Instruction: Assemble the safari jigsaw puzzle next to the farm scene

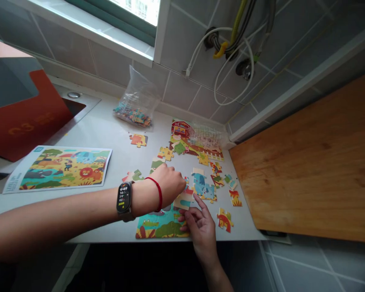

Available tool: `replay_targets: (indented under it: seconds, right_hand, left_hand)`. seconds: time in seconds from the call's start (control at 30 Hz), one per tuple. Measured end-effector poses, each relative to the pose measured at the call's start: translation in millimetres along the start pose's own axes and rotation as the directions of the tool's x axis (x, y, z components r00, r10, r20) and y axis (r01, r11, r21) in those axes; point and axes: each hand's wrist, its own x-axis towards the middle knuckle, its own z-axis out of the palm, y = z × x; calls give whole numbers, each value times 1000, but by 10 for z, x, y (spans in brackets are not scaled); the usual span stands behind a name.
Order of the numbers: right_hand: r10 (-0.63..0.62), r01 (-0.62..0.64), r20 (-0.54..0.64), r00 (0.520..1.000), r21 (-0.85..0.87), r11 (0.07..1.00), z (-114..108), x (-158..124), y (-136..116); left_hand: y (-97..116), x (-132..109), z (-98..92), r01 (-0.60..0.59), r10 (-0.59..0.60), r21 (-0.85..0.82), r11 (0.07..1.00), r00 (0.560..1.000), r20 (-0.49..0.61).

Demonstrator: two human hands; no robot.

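Note:
My left hand (pixel 168 184), with a watch and a red cord on the wrist, reaches in from the left, its fingers curled down and mostly hidden. Beside its fingertips my right hand (pixel 200 225) holds a puzzle piece (pixel 185 201) with a blue patch. Below both hands lies a partly joined puzzle section (pixel 158 227) with teal water, bushes and a crocodile. A joined elephant section (pixel 203 186) is just right of them. Loose pieces lie around, including a red and yellow piece (pixel 224 220), a palm-coloured yellow piece (pixel 166 153) and an orange piece (pixel 138 140).
A picture sheet (pixel 69 168) lies at left, near an orange and grey box (pixel 27 105). Behind are a clear bag of pieces (pixel 135 109) and a farm puzzle (pixel 182 136) partly under clear plastic (pixel 208 136). A wooden board (pixel 307 162) leans at right; cables (pixel 246 81) hang above.

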Motion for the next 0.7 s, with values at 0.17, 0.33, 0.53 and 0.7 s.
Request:
replay_targets:
  seconds: [0.17, 0.33, 0.53, 0.7]
  right_hand:
    - [-16, 16, -7, 1000, 49, 999, -32, 6, 36]
    - [15, -18, 20, 1000, 127, 992, -152, 24, 36]
    - [-263, 243, -56, 963, -238, 940, -471, 302, -190]
    - [-481, 465, 131, 867, -560, 686, -695, 700, -421]
  left_hand:
    - [-92, 46, 6, 36, -36, 2, 999, 999, -5]
    - [-359, 232, 107, 133, -134, -43, 990, 991, -21]
    - [-632, 410, 215, 128, -131, -51, 990, 990, -60]
    - [-639, 485, 310, 71, -78, -67, 995, 989, -122]
